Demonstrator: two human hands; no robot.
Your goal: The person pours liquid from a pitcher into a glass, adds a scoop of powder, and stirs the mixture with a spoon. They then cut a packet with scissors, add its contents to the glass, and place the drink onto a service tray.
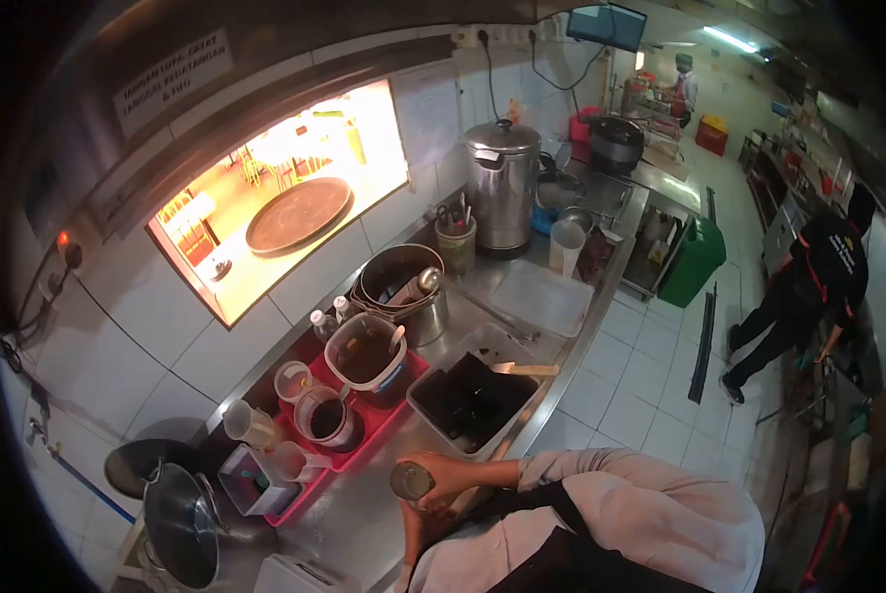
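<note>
A small round jar [411, 481] with a grey metal top is held over the steel counter's [354, 514] front edge. My right hand [453, 476], in a pale pink sleeve, wraps around the jar's top from the right. My left hand [413, 526] comes up from below and grips the jar's body, which it mostly hides. Just beyond the jar sits a black tub [472, 400] of dark liquid with a wooden handle resting on its rim.
A red tray [400, 407] carries tubs of dark sauce [364, 356] and cups. A metal pot [403, 287], a steel urn [502, 183] and a clear lid [542, 296] stand farther along; a wok [181, 524] is at the lower left. A person in black [808, 287] bends over in the aisle near a green bin [695, 262].
</note>
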